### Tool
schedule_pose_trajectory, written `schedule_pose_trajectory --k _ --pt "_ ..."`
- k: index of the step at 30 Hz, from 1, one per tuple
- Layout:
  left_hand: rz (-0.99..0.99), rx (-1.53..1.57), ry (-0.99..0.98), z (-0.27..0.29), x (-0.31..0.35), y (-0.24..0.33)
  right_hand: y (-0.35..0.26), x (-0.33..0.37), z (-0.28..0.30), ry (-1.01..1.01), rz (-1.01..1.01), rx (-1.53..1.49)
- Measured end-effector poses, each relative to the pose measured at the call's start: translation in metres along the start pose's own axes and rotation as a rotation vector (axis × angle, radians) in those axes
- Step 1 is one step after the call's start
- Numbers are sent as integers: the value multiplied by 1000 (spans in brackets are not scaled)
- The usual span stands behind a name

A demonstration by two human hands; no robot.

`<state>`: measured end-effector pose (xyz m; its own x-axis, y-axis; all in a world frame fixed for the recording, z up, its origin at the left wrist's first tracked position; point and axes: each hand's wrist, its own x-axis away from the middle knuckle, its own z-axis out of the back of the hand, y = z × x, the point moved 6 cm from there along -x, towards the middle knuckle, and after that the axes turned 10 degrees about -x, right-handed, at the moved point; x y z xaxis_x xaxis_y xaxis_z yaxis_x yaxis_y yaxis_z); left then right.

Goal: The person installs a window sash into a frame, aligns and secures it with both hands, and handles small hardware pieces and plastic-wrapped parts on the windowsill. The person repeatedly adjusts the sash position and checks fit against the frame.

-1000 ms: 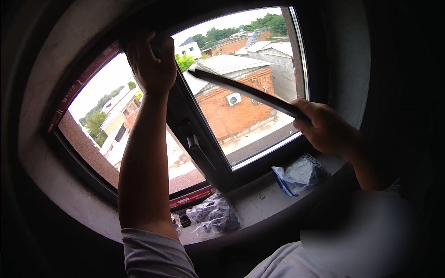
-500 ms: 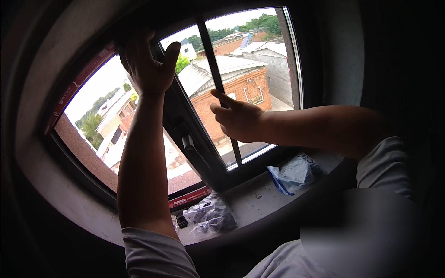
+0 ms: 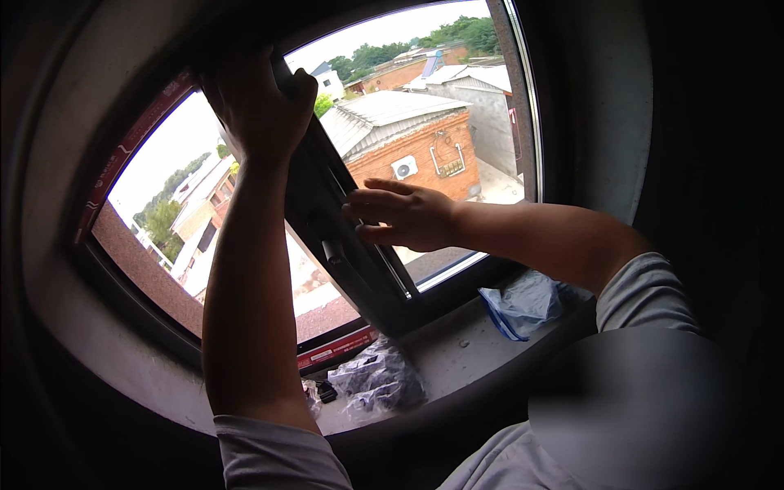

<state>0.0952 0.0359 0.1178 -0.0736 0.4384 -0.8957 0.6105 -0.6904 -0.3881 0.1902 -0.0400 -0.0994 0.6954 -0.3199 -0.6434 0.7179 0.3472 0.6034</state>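
Note:
A dark-framed window fills the view, with a sash handle (image 3: 333, 251) on its thick middle frame (image 3: 306, 184). My left hand (image 3: 265, 122) is raised against the upper part of that frame, thumb stretched out; its fingertips are lost in shadow. Over the lower left of the right pane, my right hand (image 3: 408, 214) reaches in from the right. Its fingers are spread, and their tips touch the dark upright edge beside the middle frame. Neither hand shows a loose object in it.
On the pale sill (image 3: 457, 355) lie a crumpled clear plastic bag (image 3: 380, 380) with dark contents and a blue-edged clear bag (image 3: 523, 306). Red printed tape (image 3: 122, 155) runs along the left frame. Outside, a brick building (image 3: 425, 155) shows through the glass.
The narrow dark upright bar that crossed the right pane has slid left to the middle frame. My right hand moved left with it and its fingers spread. My left hand stays nearly in place.

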Motion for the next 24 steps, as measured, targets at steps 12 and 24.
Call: schedule_pose_trajectory --k 12,24 --pt "77 30 116 1 10 -8 6 13 -37 325 -1131 -1022" --pt "154 78 -161 13 35 -15 5 -4 -34 492 -1154 -914"
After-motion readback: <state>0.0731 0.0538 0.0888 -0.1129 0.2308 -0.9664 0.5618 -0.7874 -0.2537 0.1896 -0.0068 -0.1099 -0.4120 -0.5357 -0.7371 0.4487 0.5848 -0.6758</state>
